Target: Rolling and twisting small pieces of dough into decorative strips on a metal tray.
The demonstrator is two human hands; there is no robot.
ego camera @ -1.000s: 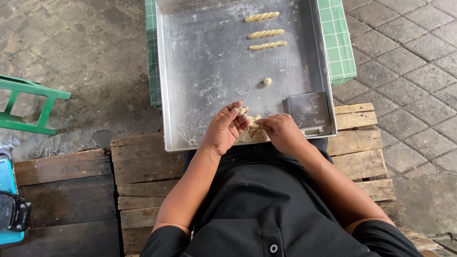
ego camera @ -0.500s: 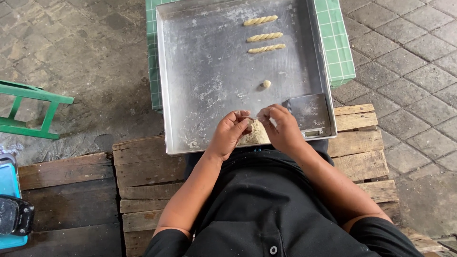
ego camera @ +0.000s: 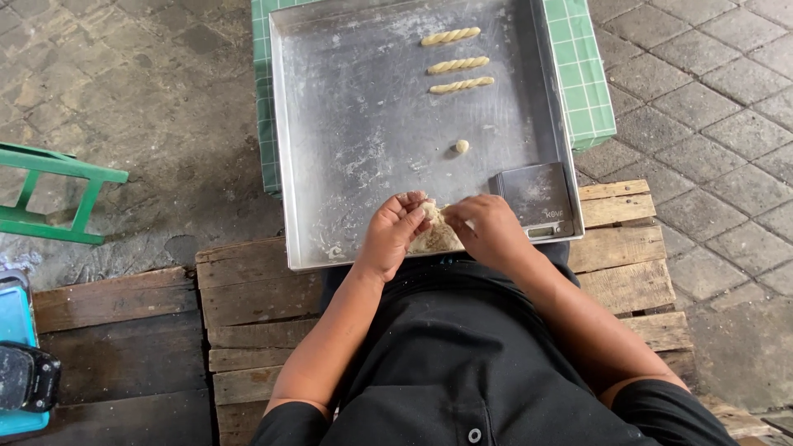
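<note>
Paving stones surrounded a floured metal tray (ego camera: 347, 124) where the left hand (ego camera: 392, 235) and right hand (ego camera: 489, 231) both pinched a soft, crumbly dough lump (ego camera: 433, 235) at its near edge; it probably tears easily.

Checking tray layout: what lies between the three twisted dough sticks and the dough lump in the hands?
Head view: one small dough ball on the floured metal tray, between the twisted sticks and the dough lump; otherwise bare.

I see a pale, crumbly dough lump (ego camera: 434, 235) resting at the tray's (ego camera: 347, 124) near edge, pinched between both hands.
</note>
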